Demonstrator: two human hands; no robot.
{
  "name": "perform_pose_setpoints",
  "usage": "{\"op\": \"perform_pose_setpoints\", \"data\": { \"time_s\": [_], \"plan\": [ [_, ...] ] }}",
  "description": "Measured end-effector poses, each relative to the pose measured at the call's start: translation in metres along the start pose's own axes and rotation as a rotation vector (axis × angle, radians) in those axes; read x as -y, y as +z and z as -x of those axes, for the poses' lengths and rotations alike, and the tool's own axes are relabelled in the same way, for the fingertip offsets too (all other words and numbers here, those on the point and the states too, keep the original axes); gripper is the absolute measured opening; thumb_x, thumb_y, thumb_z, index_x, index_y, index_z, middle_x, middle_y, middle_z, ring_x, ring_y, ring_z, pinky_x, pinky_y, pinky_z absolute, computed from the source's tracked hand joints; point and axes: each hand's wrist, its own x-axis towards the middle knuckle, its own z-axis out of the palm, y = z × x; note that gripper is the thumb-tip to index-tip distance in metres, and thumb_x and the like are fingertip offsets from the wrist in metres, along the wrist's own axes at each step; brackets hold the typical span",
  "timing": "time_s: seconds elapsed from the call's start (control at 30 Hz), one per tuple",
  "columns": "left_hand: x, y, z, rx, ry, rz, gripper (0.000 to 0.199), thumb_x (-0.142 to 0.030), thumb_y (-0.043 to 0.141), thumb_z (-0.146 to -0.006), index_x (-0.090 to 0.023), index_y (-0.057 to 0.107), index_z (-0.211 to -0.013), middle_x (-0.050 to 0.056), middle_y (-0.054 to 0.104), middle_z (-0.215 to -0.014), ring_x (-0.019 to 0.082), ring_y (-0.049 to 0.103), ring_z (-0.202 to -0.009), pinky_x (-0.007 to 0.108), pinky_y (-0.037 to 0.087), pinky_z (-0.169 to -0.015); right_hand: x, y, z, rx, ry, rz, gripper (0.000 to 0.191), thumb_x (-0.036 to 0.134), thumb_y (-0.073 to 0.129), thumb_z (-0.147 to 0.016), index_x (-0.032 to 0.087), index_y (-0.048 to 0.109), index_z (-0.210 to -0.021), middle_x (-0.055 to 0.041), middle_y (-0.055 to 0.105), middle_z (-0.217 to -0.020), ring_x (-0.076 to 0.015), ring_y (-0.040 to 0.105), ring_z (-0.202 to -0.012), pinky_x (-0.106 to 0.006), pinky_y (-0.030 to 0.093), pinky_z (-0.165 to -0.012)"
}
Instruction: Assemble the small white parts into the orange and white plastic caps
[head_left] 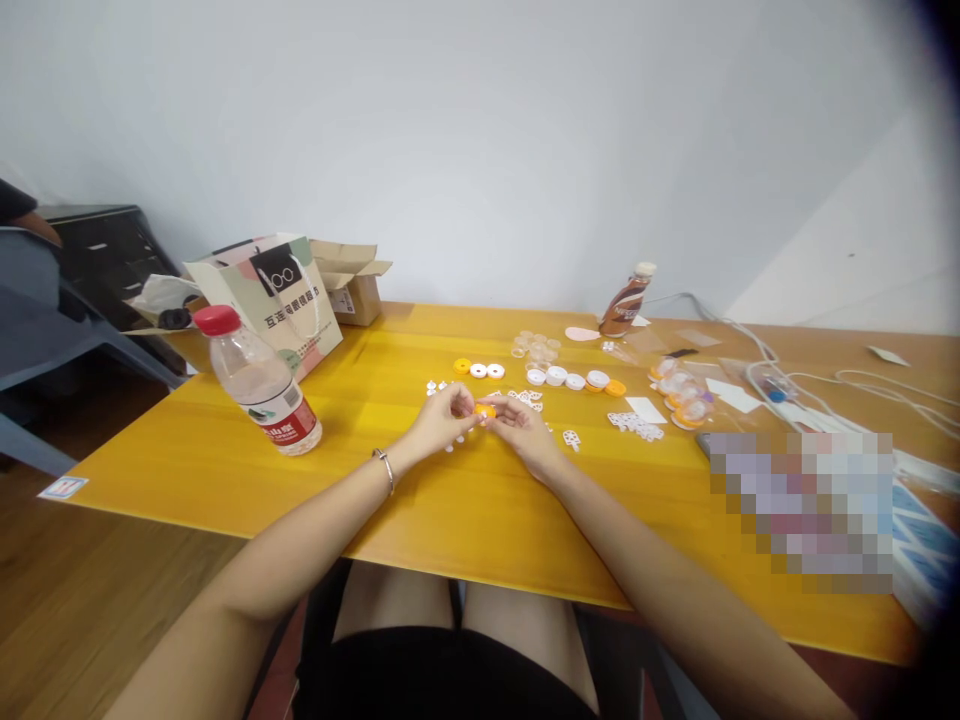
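My left hand [444, 418] and my right hand [523, 432] meet above the table, both closed on a small orange and white round piece [484, 411]. Just behind them lie an orange ring [462, 367] and two white rings [487, 371]. To the right runs a row of white round caps [556, 376] ending in an orange one [615, 388]. Clear round covers [535, 347] are gathered behind that row. White cut-out pieces [525, 399] lie beside my right hand, with more [636, 426] farther right. Small white parts [436, 387] sit by my left hand.
A red-capped water bottle [266, 390] stands left on the yellow table [187, 460], before a paper bag [274, 300] and cardboard box [360, 290]. A brown bottle [626, 302] is at the back. Orange round assemblies [682, 395], cables [750, 345] and a blurred-out item [810, 510] are right.
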Motion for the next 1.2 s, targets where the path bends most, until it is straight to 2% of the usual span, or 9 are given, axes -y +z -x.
{"op": "perform_pose_setpoints", "data": {
  "time_s": [0.17, 0.27, 0.33, 0.43, 0.53, 0.73, 0.93, 1.07, 1.2],
  "plan": [
    [0.001, -0.011, -0.005, 0.076, -0.010, 0.037, 0.013, -0.022, 0.057, -0.072, -0.013, 0.052, -0.079, 0.002, 0.060, -0.074, 0.009, 0.057, -0.067, 0.021, 0.045, -0.064, 0.004, -0.001, 0.001, -0.018, 0.049, -0.030, 0.029, 0.025, 0.067, -0.063, 0.022, 0.062, -0.091, 0.0000, 0.062, -0.080, -0.0120, 0.055, -0.074, -0.029, 0.041, -0.077],
    [-0.002, -0.028, -0.007, 0.164, 0.046, -0.234, 0.009, -0.018, 0.051, -0.075, -0.014, 0.058, -0.080, 0.004, 0.062, -0.081, 0.012, 0.057, -0.076, 0.023, 0.044, -0.070, 0.005, -0.004, 0.000, -0.068, 0.065, -0.042, 0.028, 0.025, 0.066, -0.063, 0.021, 0.061, -0.091, 0.0011, 0.060, -0.074, -0.0110, 0.053, -0.069, -0.028, 0.042, -0.073],
    [-0.002, -0.039, -0.007, 0.171, 0.092, -0.449, 0.013, -0.013, 0.049, -0.073, -0.015, 0.060, -0.079, 0.003, 0.063, -0.082, 0.013, 0.056, -0.076, 0.024, 0.042, -0.072, 0.005, -0.006, -0.001, -0.103, 0.064, -0.039, 0.027, 0.025, 0.064, -0.064, 0.021, 0.061, -0.090, 0.0012, 0.059, -0.073, -0.0109, 0.052, -0.068, -0.027, 0.042, -0.070],
    [0.002, -0.047, -0.008, 0.229, 0.097, -0.579, 0.014, -0.011, 0.050, -0.071, -0.016, 0.061, -0.078, 0.003, 0.063, -0.080, 0.013, 0.056, -0.074, 0.024, 0.042, -0.072, 0.005, -0.007, -0.002, -0.116, 0.060, -0.032, 0.026, 0.026, 0.063, -0.064, 0.021, 0.060, -0.089, 0.0009, 0.059, -0.075, -0.0111, 0.051, -0.068, -0.027, 0.042, -0.068],
    [0.008, -0.044, -0.009, 0.293, 0.048, -0.599, 0.011, -0.016, 0.052, -0.071, -0.015, 0.062, -0.078, 0.003, 0.063, -0.077, 0.013, 0.056, -0.071, 0.023, 0.042, -0.069, 0.006, -0.006, -0.002, -0.098, 0.060, -0.018, 0.025, 0.026, 0.062, -0.064, 0.022, 0.060, -0.088, 0.0012, 0.058, -0.075, -0.0110, 0.051, -0.067, -0.026, 0.042, -0.067],
    [0.010, -0.036, -0.010, 0.316, -0.013, -0.603, 0.011, -0.017, 0.052, -0.071, -0.014, 0.062, -0.075, 0.003, 0.064, -0.075, 0.013, 0.056, -0.067, 0.022, 0.042, -0.064, 0.010, -0.003, 0.001, -0.056, 0.038, -0.012, 0.027, 0.027, 0.062, -0.065, 0.022, 0.060, -0.092, 0.0007, 0.057, -0.075, -0.0117, 0.051, -0.068, -0.027, 0.042, -0.068],
    [0.005, -0.036, -0.011, 0.317, 0.024, -0.719, 0.015, -0.018, 0.049, -0.072, -0.015, 0.064, -0.074, 0.004, 0.065, -0.073, 0.013, 0.055, -0.067, 0.022, 0.039, -0.064, 0.012, -0.001, 0.003, -0.049, 0.042, -0.015, 0.026, 0.026, 0.061, -0.067, 0.022, 0.059, -0.093, 0.0018, 0.057, -0.074, -0.0095, 0.050, -0.062, -0.028, 0.041, -0.069],
    [0.004, -0.034, -0.012, 0.361, 0.063, -0.808, 0.016, -0.015, 0.048, -0.069, -0.015, 0.064, -0.069, 0.004, 0.063, -0.066, 0.013, 0.053, -0.063, 0.021, 0.037, -0.061, 0.012, 0.000, 0.002, -0.080, 0.029, -0.030, 0.023, 0.025, 0.061, -0.066, 0.021, 0.059, -0.089, 0.0010, 0.059, -0.077, -0.0102, 0.051, -0.066, -0.027, 0.042, -0.069],
    [0.007, -0.030, -0.013, 0.346, 0.113, -0.891, 0.019, -0.011, 0.045, -0.068, -0.016, 0.063, -0.063, 0.005, 0.059, -0.060, 0.015, 0.051, -0.059, 0.024, 0.036, -0.059, 0.011, -0.001, 0.001, -0.079, 0.025, -0.021, 0.024, 0.027, 0.062, -0.065, 0.022, 0.059, -0.088, 0.0005, 0.059, -0.079, -0.0111, 0.052, -0.070, -0.027, 0.043, -0.069]
  ]
}}
